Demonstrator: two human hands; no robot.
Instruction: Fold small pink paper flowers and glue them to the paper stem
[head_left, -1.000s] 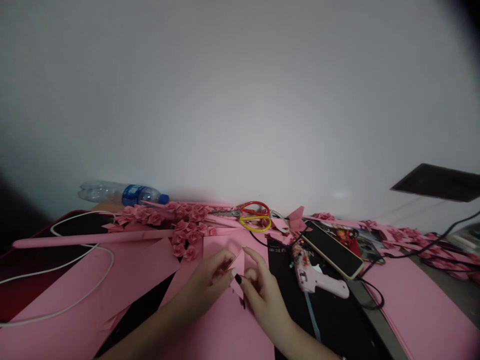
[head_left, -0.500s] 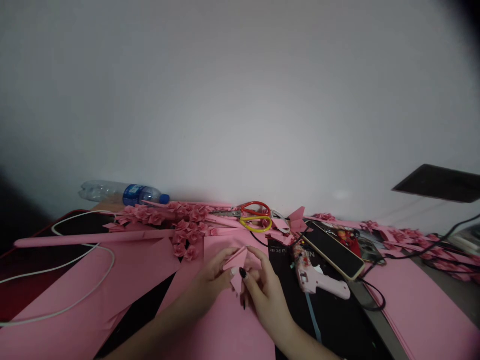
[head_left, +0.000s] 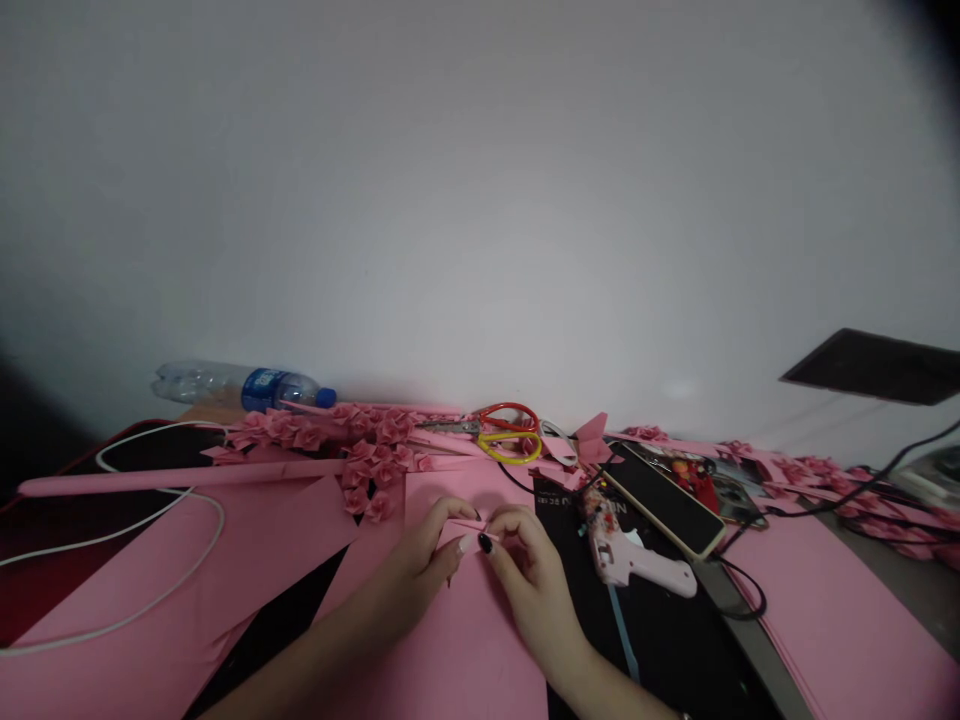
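Observation:
Between both hands is a small folded piece of pink paper, mostly hidden by the fingers. My left hand pinches its left side, thumb in front and fingers behind. My right hand grips the right side the same way, its dark-nailed thumb close to the left thumb. Both hands are just above a large pink paper sheet. Beyond them lie pink paper flowers and scissors with one red and one yellow handle.
A pink glue gun and a phone lie to the right, with black cables around. A plastic bottle lies by the wall. At left are a rolled pink paper tube and a white cable. More pink sheets are stacked at right.
The folded paper has tilted from showing a broad face to lying flatter, seen nearly edge-on. My fingers have closed in around it, and both thumbs stay near its middle.

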